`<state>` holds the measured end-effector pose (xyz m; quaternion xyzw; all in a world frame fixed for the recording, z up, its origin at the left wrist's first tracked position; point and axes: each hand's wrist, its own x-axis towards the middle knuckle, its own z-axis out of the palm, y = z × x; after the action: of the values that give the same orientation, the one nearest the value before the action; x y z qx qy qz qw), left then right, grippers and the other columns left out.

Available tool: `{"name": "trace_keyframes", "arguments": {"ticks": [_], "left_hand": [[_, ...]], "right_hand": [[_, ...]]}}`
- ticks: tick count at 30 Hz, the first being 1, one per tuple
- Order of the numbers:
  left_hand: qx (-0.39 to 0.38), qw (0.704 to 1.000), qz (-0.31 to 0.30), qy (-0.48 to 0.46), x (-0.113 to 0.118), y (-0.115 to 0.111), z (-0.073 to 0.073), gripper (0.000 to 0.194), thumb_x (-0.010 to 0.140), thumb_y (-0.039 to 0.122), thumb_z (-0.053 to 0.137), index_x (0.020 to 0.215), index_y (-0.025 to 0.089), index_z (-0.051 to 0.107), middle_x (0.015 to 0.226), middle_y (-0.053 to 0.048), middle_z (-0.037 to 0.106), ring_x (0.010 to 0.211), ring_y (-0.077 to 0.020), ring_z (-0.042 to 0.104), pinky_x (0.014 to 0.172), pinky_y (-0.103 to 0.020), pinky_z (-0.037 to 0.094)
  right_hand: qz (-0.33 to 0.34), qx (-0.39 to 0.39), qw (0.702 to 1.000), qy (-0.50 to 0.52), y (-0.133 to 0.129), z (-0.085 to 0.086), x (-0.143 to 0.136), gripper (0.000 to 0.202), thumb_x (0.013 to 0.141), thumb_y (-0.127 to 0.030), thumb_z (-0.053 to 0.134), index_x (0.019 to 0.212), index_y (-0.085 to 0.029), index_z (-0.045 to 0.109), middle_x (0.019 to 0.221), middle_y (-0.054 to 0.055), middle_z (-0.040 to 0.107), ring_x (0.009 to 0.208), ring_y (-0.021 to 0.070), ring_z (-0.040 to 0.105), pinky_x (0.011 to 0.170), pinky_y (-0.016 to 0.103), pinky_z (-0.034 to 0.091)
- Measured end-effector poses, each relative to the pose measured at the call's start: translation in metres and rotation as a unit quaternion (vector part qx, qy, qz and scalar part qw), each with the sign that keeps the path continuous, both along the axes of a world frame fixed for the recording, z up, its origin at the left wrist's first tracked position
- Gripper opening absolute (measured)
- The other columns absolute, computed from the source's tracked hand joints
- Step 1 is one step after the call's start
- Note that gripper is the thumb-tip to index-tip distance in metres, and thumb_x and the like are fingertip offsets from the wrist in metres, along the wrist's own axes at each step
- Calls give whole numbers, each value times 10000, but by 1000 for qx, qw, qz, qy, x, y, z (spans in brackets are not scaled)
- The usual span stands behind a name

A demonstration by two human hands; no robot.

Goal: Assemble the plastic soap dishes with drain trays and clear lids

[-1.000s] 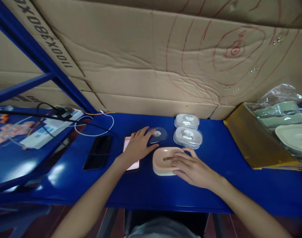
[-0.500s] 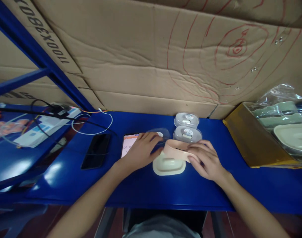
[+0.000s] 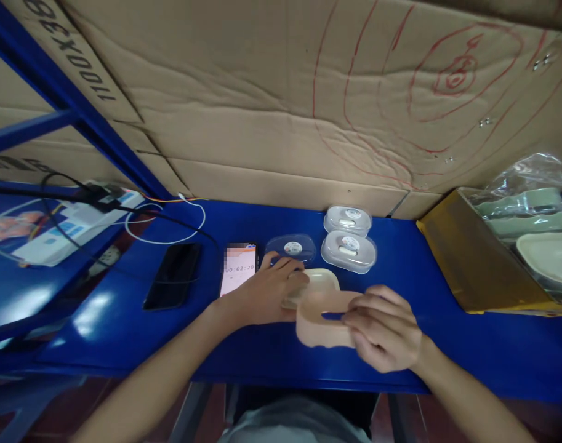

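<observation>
My right hand (image 3: 386, 329) is closed on the right end of a peach plastic oval shell (image 3: 324, 332) with rounded walls and a slot through its floor. It is held above the front of the blue table. Left of it, my left hand (image 3: 283, 283) is closed around the left side of a cream, rounded dish (image 3: 324, 280), its fingers bent over the edge and hiding part of it. The dish lies just behind the shell, partly covered by it. A clear plastic lid (image 3: 292, 247) with a round white label rests beyond my left fingertips.
Two clear-lidded oval boxes (image 3: 349, 252) with labels stand at the back. Left are a lit phone (image 3: 239, 264) showing a timer, a dark phone (image 3: 172, 277) and cables. A cardboard carton (image 3: 465, 258) with green and cream pieces stands right. Cardboard walls the back.
My right hand has brought the peach shell nearer to me and tipped it, showing its inside. My left hand has come down onto the cream dish, which has shifted away from me.
</observation>
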<state>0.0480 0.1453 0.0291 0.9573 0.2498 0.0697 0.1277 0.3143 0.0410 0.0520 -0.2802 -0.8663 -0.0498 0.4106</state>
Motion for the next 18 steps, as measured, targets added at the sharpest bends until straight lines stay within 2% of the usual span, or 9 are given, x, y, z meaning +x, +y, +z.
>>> {"name": "trace_keyframes", "arguments": {"ticks": [4, 9, 13, 18], "left_hand": [[34, 999, 23, -11, -2, 4, -4, 465, 928, 454, 797, 1292, 206, 649, 1413, -149, 627, 1334, -374, 553, 1133, -574, 287], [45, 998, 39, -23, -3, 8, -9, 463, 962, 515, 762, 1301, 221, 649, 1445, -124, 633, 1330, -359, 560, 1140, -562, 283], [40, 998, 48, -23, -4, 10, -9, 437, 963, 502, 763, 1289, 231, 660, 1450, -121, 632, 1338, -355, 557, 1146, -559, 272], [30, 998, 61, -11, -5, 12, -6, 448, 944, 503, 776, 1285, 234, 667, 1419, -123, 641, 1328, -365, 561, 1144, -575, 276]], "right_hand": [[43, 34, 997, -55, -10, -10, -16, 132, 909, -137, 651, 977, -104, 759, 786, 69, 769, 820, 201, 740, 779, 357, 583], [46, 76, 987, -132, -10, -24, -27, 148, 975, -250, 684, 938, -131, 763, 808, 65, 764, 891, 204, 726, 858, 354, 584], [53, 52, 983, -170, -9, -33, -31, 230, 1016, -377, 653, 922, -189, 746, 824, 51, 755, 897, 206, 714, 867, 351, 574], [64, -4, 975, -214, -6, -46, -33, 222, 1014, -404, 651, 1025, -197, 731, 828, 44, 751, 931, 227, 699, 933, 396, 564]]}}
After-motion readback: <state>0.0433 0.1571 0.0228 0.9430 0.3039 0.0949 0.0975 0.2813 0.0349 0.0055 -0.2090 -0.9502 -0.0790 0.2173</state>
